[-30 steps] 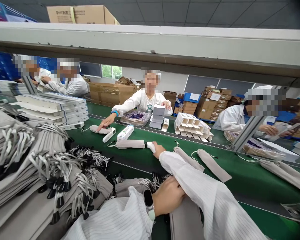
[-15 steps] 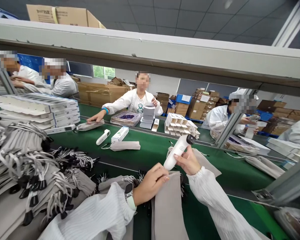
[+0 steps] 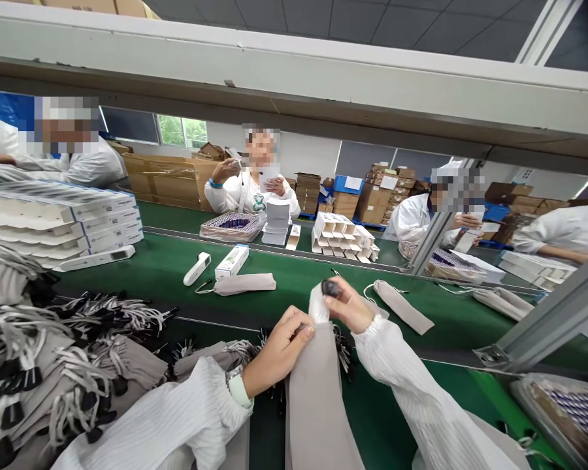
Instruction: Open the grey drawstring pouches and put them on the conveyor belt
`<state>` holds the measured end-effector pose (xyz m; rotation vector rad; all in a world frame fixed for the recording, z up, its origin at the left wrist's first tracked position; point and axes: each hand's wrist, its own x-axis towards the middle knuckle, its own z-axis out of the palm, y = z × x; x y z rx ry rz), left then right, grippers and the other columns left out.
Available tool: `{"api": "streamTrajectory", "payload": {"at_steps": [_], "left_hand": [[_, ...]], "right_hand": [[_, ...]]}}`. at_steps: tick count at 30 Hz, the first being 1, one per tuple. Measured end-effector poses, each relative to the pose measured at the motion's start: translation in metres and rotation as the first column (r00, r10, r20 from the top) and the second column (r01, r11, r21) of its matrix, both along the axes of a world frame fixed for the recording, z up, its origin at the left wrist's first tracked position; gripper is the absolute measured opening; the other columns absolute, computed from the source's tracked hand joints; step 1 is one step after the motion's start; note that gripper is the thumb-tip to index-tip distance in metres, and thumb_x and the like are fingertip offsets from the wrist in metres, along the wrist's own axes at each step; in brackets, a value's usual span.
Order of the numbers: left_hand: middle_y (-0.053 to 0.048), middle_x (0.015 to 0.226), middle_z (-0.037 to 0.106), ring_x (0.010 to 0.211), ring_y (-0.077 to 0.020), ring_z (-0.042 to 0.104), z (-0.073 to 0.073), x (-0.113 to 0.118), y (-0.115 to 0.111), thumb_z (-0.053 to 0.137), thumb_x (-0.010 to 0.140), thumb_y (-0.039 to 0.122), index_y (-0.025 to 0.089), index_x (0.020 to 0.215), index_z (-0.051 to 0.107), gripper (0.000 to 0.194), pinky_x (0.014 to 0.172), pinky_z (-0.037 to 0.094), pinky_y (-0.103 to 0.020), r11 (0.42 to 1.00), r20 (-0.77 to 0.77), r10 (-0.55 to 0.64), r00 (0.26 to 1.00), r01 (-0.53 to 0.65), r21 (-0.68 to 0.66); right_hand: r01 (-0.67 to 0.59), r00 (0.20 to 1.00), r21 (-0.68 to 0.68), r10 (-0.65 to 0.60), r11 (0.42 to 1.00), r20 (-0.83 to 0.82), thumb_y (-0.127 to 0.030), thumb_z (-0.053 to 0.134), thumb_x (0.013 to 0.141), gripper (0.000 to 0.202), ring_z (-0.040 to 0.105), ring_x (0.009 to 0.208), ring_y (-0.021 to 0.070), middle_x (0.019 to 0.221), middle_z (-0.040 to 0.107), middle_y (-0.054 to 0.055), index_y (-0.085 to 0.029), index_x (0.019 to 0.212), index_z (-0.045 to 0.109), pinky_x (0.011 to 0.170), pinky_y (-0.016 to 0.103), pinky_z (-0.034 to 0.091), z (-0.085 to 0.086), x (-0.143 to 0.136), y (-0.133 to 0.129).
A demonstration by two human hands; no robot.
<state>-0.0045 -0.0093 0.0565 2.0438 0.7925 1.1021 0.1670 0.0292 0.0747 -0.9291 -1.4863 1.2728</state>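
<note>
In the head view, gripping with the right hand (image 3: 349, 305) a white device (image 3: 317, 307) near its black end, with thumb and fingers closed about it. Holding with the left hand (image 3: 278, 349) a grey pouch (image 3: 318, 398), fingers bent over its upper edge on the left side. Can see the white device standing in the mouth of the grey pouch, a little tilted, with the black end outside and above. Cannot tell how deep the lower part reaches, being hidden in the cloth. Can follow the grey pouch down from its mouth to the bottom edge, between the two forearms.

On the green belt (image 3: 284, 307) ahead, can see a second device (image 3: 196, 269) lying near a printed box (image 3: 232, 261), and just before the box, a crosswise pouch (image 3: 245, 284). Beyond the right hand, can see a corded pouch (image 3: 402, 307) lying aslant. At left, can see a big heap of pouches (image 3: 137, 359) with pale cords and black cord ends, and behind it a long device (image 3: 98, 258) beside stacked boxes (image 3: 110, 222). Across the belt, can notice a co-worker (image 3: 245, 189) in white, holding a pale card (image 3: 270, 178) above a leaflet stack (image 3: 276, 222).
</note>
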Motion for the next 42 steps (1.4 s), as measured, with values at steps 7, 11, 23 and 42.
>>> {"api": "streamTrajectory", "payload": {"at_steps": [7,11,23,42], "left_hand": [[-0.001,0.079,0.039,0.075,-0.0131,0.043,0.009,-0.003,0.000,0.037,0.085,0.030,0.018,0.073,0.047,0.020,0.071,0.037,-0.025,0.999,-0.019,0.031,0.999,-0.031,0.008],[-0.001,0.080,0.040,0.074,-0.0127,0.044,0.014,-0.004,0.005,0.036,0.084,0.032,0.018,0.073,0.048,0.022,0.068,0.038,-0.024,0.997,-0.011,0.078,0.997,-0.078,-0.015],[0.005,0.049,0.034,0.044,-0.0101,0.032,0.056,-0.035,-0.021,0.035,0.081,0.041,0.019,0.057,0.045,0.034,0.041,0.021,-0.021,0.978,-0.476,-0.089,0.875,-0.015,-0.209],[0.004,0.063,0.041,0.056,-0.0089,0.037,0.075,-0.026,-0.025,0.031,0.085,0.036,0.017,0.071,0.048,0.029,0.051,0.030,-0.020,0.955,-0.236,-0.243,0.941,0.190,-0.227]], "right_hand": [[-0.168,0.940,0.000,0.160,0.986,0.301,-0.058,0.043,0.069,0.044,0.026,0.040,0.0051,0.045,0.034,-0.006,-0.016,0.063,0.055,0.037,0.019,0.023,-0.004,-0.004,-0.004],[-0.233,0.907,-0.053,0.236,0.971,0.350,-0.062,0.039,0.069,0.052,0.036,0.042,0.0066,0.049,0.045,-0.002,-0.014,0.058,0.056,0.039,0.020,0.029,-0.007,-0.009,-0.009],[0.287,0.394,0.756,-0.792,0.588,0.466,-0.044,0.030,0.081,0.041,0.043,0.045,0.0128,0.046,0.047,0.002,-0.019,0.053,0.047,0.049,0.025,0.031,-0.014,0.026,0.008],[-0.279,0.960,0.025,0.279,0.960,-0.005,-0.022,0.072,0.049,0.033,0.054,0.067,0.0132,0.071,0.057,0.000,-0.014,0.078,0.057,0.063,0.025,0.044,0.005,-0.022,-0.025]]}}
